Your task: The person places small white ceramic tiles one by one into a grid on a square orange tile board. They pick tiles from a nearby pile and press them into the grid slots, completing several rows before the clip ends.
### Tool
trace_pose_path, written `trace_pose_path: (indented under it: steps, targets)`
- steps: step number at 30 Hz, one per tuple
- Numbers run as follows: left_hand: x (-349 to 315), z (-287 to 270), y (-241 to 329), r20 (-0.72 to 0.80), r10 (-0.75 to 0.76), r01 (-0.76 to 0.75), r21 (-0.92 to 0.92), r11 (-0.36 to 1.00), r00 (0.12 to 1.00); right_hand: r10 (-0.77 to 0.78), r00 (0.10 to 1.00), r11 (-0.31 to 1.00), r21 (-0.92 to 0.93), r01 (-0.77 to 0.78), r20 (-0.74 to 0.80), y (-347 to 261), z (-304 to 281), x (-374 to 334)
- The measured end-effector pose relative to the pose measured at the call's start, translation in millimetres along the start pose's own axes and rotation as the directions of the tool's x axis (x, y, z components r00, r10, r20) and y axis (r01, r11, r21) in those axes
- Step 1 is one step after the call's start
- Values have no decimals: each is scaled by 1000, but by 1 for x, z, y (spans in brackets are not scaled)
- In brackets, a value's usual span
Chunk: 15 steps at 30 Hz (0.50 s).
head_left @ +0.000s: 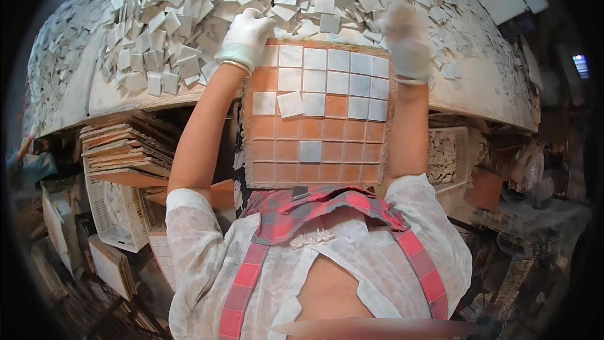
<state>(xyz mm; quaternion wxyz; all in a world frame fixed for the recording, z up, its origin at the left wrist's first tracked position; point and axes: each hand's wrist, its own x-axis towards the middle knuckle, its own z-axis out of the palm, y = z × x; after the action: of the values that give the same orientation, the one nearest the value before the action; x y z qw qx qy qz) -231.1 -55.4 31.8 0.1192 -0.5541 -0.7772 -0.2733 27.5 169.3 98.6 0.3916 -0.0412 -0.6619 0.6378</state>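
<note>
A reddish-brown board divided into square cells (286,151) lies in front of me, its far edge against a heap of loose tiles. White and pale grey square tiles (314,58) fill most of its far rows. One tile (290,104) sits askew across its cell, and a single bluish-grey tile (309,152) rests nearer to me. My left hand (246,33), in a white glove, is at the board's far left corner beside the heap. Its fingers are curled closed; whatever they hold is hidden. My gloved right hand (408,41), smeared by motion, is over the heap past the far right corner.
The heap of loose white tiles (189,0) spreads across the table (119,97). Below on the left are a stack of brown boards (126,151) and a white plastic crate (107,208). Another crate (462,151) with tile pieces stands at the right.
</note>
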Motion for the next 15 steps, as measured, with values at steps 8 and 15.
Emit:
trace_pose_path:
  steps: [8,15]
  targets:
    - [11,-10,-14,-32,-316,187,-747,638,948,102,993,994,-31,-104,-64,25,-25,0]
    - [-60,-22,32,-196,-146,-47,-735,676,970,118,992,214,-977,17,43,103,101,41]
